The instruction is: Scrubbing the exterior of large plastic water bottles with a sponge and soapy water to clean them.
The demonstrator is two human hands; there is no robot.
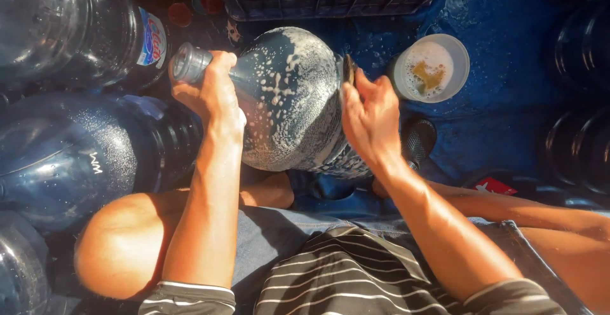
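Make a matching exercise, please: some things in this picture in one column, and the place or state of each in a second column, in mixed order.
Things:
1. soapy jug
2. white bowl
3. left hand
4. right hand

Place or state:
A. grips the jug's neck
B. presses a scrub pad on the jug's side
C. covered with foam
D. holds sudsy liquid, right of the jug

Pairs: 1-C, 2-D, 3-A, 4-B

Large blue water jug (289,99) lying on its side, flecked with soap foam; left hand (213,92) wrapped round its neck near the mouth, right hand (368,118) pressing a small scrub pad (348,69) against its base; white tub of sudsy water (431,68) just beyond; more dark jugs (82,156) crowded at left
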